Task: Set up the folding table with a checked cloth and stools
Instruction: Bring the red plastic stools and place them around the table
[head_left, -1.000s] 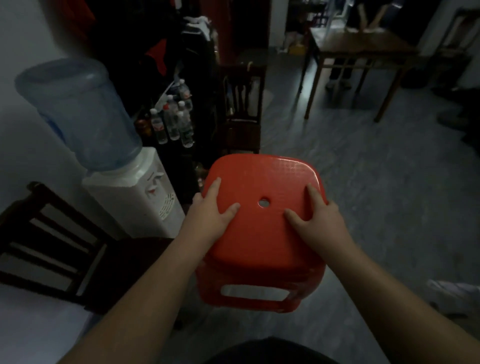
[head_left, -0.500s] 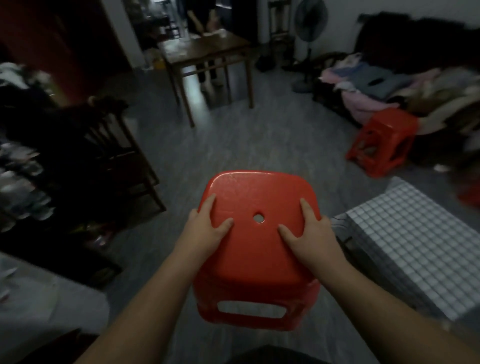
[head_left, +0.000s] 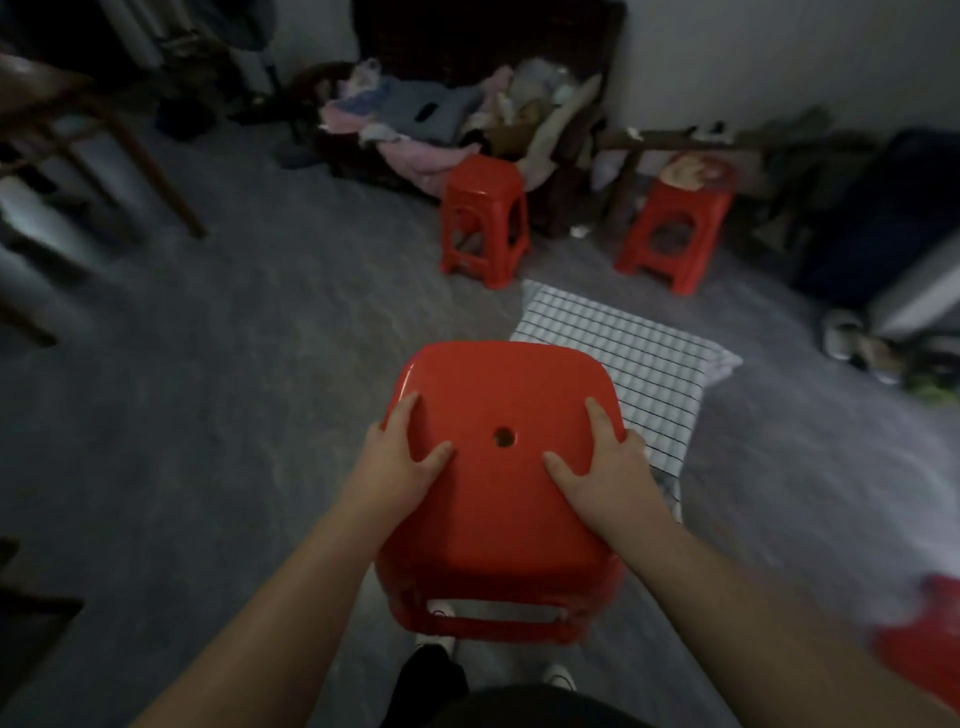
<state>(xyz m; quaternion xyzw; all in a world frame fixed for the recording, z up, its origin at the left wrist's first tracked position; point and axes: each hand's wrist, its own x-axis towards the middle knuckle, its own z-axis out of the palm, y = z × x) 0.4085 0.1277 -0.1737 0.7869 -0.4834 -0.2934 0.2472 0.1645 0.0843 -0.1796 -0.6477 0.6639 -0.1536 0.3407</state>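
I carry a red plastic stool (head_left: 498, 499) in front of me, seat up, with a small hole in its middle. My left hand (head_left: 397, 467) grips the seat's left edge, thumb on top. My right hand (head_left: 608, 475) grips the right edge the same way. Just beyond the stool stands the low table under a white checked cloth (head_left: 623, 353), partly hidden by the seat. Two more red stools stand past the table: one (head_left: 485, 223) at the middle and one (head_left: 678, 228) to the right with something lying on its seat.
A pile of clothes (head_left: 431, 130) lies against the far wall. Dark wooden chair legs (head_left: 130, 150) stand at the left. Another red object (head_left: 930, 649) shows blurred at the lower right edge. Slippers (head_left: 852, 343) lie at the right. Grey floor spreads to the left.
My view has swung right, away from the water dispenser and wooden table. The checked table and the two red stools now lie ahead. Both hands keep the same grip on the stool.
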